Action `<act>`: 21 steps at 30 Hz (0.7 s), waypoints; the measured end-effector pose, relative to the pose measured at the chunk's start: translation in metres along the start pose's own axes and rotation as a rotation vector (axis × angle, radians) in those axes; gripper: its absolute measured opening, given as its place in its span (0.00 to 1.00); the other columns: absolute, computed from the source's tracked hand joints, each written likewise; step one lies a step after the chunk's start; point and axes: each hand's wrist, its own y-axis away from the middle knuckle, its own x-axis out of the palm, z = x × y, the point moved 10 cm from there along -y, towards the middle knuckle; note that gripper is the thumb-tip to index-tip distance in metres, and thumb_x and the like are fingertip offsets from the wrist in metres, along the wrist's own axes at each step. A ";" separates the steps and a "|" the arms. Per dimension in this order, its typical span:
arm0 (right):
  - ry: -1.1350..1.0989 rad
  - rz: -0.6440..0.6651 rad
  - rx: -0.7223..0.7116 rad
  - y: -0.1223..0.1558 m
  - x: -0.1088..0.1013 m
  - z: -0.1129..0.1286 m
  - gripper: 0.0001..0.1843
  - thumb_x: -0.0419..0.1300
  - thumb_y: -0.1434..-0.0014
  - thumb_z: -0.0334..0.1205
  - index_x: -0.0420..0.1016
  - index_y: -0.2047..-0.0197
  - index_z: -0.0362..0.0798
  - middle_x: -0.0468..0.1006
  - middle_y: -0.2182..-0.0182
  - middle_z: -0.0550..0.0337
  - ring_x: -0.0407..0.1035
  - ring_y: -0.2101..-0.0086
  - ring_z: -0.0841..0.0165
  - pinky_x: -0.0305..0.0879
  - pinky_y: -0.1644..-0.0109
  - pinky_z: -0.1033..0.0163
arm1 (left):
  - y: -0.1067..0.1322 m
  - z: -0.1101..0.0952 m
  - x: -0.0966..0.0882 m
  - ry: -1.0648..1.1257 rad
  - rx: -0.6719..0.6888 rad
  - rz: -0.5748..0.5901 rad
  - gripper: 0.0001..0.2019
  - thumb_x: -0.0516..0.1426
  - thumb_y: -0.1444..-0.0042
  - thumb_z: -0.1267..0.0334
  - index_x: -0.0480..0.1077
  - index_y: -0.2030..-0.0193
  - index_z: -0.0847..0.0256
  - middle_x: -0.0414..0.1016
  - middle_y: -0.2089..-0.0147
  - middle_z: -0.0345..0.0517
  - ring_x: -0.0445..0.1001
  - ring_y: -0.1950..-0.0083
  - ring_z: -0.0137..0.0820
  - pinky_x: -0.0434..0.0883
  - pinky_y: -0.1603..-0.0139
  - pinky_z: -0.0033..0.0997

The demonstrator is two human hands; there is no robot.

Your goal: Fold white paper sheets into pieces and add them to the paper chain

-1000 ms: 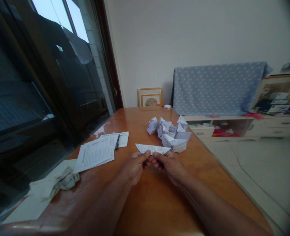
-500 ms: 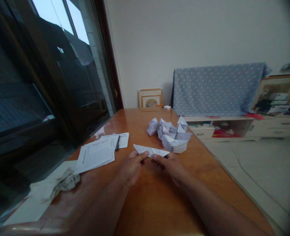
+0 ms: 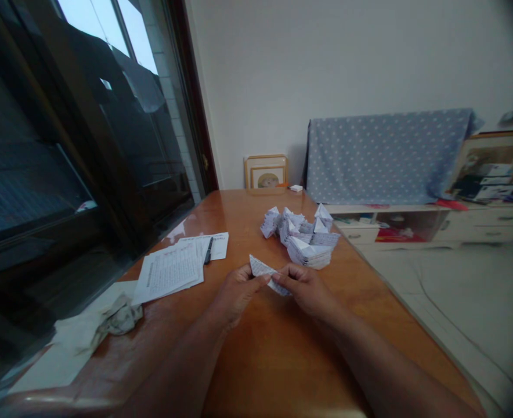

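A small folded piece of printed paper [image 3: 262,268] is pinched between both hands above the wooden table. My left hand [image 3: 240,292] is closed on its left part, thumb on top. My right hand [image 3: 303,285] grips the paper's middle and right part, and the fingers hide some of it. The strip lies slanted, its pointed left end up and its lower end toward me. Just beyond my right hand stands a cluster of folded paper pieces [image 3: 311,253], stacked and interlocked, with several pointed tips.
To the left lie printed sheets [image 3: 169,271] with a black pen [image 3: 208,251] on them. Nearer are a crumpled cloth [image 3: 123,316] and white paper [image 3: 47,371]. A small white box [image 3: 296,188] sits at the far edge of the wooden table [image 3: 278,366].
The folded paper has turned from nearly level to slanted, its right end now lower. My right hand has shifted left along it, covering more of the paper.
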 end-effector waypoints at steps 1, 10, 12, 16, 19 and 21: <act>-0.008 0.000 0.001 0.000 0.000 0.000 0.17 0.65 0.45 0.52 0.71 0.75 0.48 0.67 0.79 0.66 0.58 0.76 0.72 0.52 0.71 0.65 | 0.000 -0.001 0.002 0.012 0.000 0.008 0.10 0.66 0.49 0.63 0.77 0.61 0.64 0.78 0.64 0.45 0.71 0.64 0.31 0.62 0.61 0.28; -0.081 0.021 0.030 0.001 0.002 -0.002 0.17 0.65 0.45 0.53 0.73 0.72 0.47 0.68 0.78 0.66 0.58 0.75 0.72 0.53 0.70 0.65 | -0.003 0.001 -0.001 0.044 0.035 0.002 0.09 0.64 0.46 0.59 0.76 0.64 0.62 0.75 0.66 0.43 0.67 0.67 0.28 0.61 0.63 0.28; -0.082 0.020 0.029 0.001 0.002 -0.001 0.17 0.65 0.45 0.53 0.73 0.72 0.47 0.68 0.78 0.65 0.58 0.75 0.72 0.52 0.70 0.65 | -0.004 0.004 -0.002 0.058 0.029 0.005 0.09 0.63 0.44 0.58 0.76 0.64 0.62 0.75 0.66 0.43 0.67 0.67 0.28 0.61 0.63 0.28; -0.077 0.015 0.033 0.001 0.002 0.001 0.18 0.66 0.47 0.55 0.73 0.74 0.48 0.68 0.79 0.66 0.57 0.76 0.73 0.51 0.71 0.65 | -0.005 0.003 -0.002 0.100 0.033 -0.017 0.08 0.64 0.45 0.59 0.77 0.66 0.62 0.75 0.67 0.43 0.68 0.66 0.28 0.62 0.62 0.28; -0.075 0.025 0.056 0.001 0.004 0.000 0.19 0.66 0.48 0.56 0.73 0.74 0.48 0.67 0.80 0.66 0.57 0.77 0.73 0.51 0.72 0.65 | -0.005 0.000 -0.002 0.123 0.039 -0.038 0.08 0.65 0.47 0.61 0.77 0.65 0.63 0.76 0.66 0.43 0.70 0.65 0.29 0.63 0.61 0.29; -0.084 0.032 0.074 0.001 0.005 -0.001 0.19 0.67 0.49 0.56 0.73 0.74 0.48 0.68 0.80 0.66 0.57 0.77 0.73 0.51 0.72 0.65 | -0.004 -0.002 -0.002 0.159 0.040 -0.035 0.09 0.66 0.48 0.61 0.77 0.64 0.63 0.77 0.64 0.45 0.71 0.64 0.30 0.65 0.59 0.30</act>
